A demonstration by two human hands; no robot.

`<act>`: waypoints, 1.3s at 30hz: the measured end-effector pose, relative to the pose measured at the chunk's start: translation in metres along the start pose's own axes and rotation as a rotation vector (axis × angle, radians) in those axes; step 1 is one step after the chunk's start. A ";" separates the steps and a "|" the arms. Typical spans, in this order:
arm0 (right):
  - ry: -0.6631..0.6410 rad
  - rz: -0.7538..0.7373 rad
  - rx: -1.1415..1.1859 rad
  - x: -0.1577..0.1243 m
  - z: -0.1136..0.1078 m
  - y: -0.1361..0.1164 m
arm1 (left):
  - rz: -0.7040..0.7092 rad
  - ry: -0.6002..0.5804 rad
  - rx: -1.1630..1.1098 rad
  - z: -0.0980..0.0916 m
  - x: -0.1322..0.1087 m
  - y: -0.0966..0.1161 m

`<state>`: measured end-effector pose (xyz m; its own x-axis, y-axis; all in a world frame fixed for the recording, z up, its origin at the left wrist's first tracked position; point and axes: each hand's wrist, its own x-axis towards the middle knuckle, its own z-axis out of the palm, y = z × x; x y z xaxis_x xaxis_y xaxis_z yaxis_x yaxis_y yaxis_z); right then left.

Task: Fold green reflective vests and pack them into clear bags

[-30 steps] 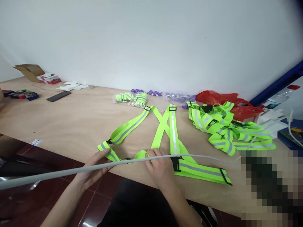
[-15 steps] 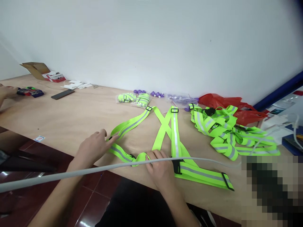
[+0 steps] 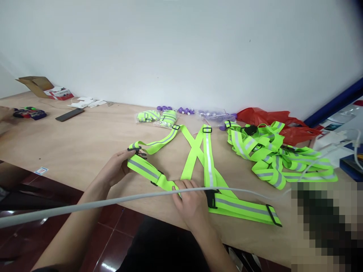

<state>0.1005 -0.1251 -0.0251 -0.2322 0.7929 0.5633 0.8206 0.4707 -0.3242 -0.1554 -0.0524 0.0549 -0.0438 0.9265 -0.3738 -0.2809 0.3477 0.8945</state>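
A neon-green reflective strap vest (image 3: 208,158) lies spread on the wooden table (image 3: 85,139), its straps crossing in the middle. My left hand (image 3: 117,166) pinches the left end of the waist strap by its black buckle and holds it lifted off the table. My right hand (image 3: 193,202) is closed and presses down on the waist strap near the table's front edge, beside a black clip (image 3: 210,197). A grey cable (image 3: 85,206) runs across in front of both hands.
A heap of more green vests (image 3: 272,151) lies at the right, with a red plastic bag (image 3: 266,119) behind. Packed vests (image 3: 159,118) and purple bits (image 3: 185,111) sit by the wall. A phone (image 3: 69,114) and a cardboard box (image 3: 36,85) lie far left.
My left hand took hold of the strap's left end and raised it, folding it inward. My right hand stayed pressed on the waist strap.
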 end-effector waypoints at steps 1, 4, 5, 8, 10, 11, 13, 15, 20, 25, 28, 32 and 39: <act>0.005 -0.003 0.009 -0.001 0.000 0.001 | 0.003 0.003 -0.119 0.002 0.002 -0.004; 0.005 -0.016 0.018 -0.002 0.000 0.002 | 0.033 0.038 -0.395 0.010 0.006 -0.013; -0.007 -0.013 0.014 -0.002 -0.001 0.003 | 0.031 0.043 -0.456 0.013 0.006 -0.016; -0.042 0.006 0.015 -0.002 -0.003 0.002 | 0.005 0.027 -0.560 0.017 0.005 -0.022; -0.050 -0.007 0.040 -0.001 -0.005 0.001 | 0.015 -0.027 -0.576 0.018 0.004 -0.025; -0.044 -0.020 0.061 0.000 -0.006 0.001 | 0.034 -0.059 -0.572 0.017 0.005 -0.026; -0.014 -0.046 0.115 0.002 -0.008 -0.001 | 0.068 -0.111 -0.548 0.016 0.007 -0.027; 0.026 -0.064 0.171 0.004 -0.010 -0.003 | 0.078 -0.134 -0.523 0.016 0.010 -0.027; -0.082 -0.093 0.281 0.003 -0.019 -0.007 | 0.035 0.020 -0.525 0.017 0.019 -0.028; -0.302 -0.087 0.247 -0.007 -0.027 -0.004 | 0.046 0.128 -0.562 0.012 0.024 -0.028; -0.350 -0.100 0.191 -0.010 -0.028 0.001 | 0.015 0.065 -0.541 0.003 0.023 -0.026; -0.376 -0.122 0.136 -0.011 -0.026 0.007 | -0.055 -0.137 -0.477 -0.008 0.021 -0.026; -0.320 -0.127 0.074 -0.012 -0.018 0.013 | 0.059 -0.173 -0.096 -0.030 0.012 -0.022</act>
<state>0.1228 -0.1354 -0.0226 -0.4915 0.8021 0.3393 0.7377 0.5905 -0.3274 -0.1781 -0.0532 0.0231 0.1000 0.9587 -0.2664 -0.3732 0.2844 0.8831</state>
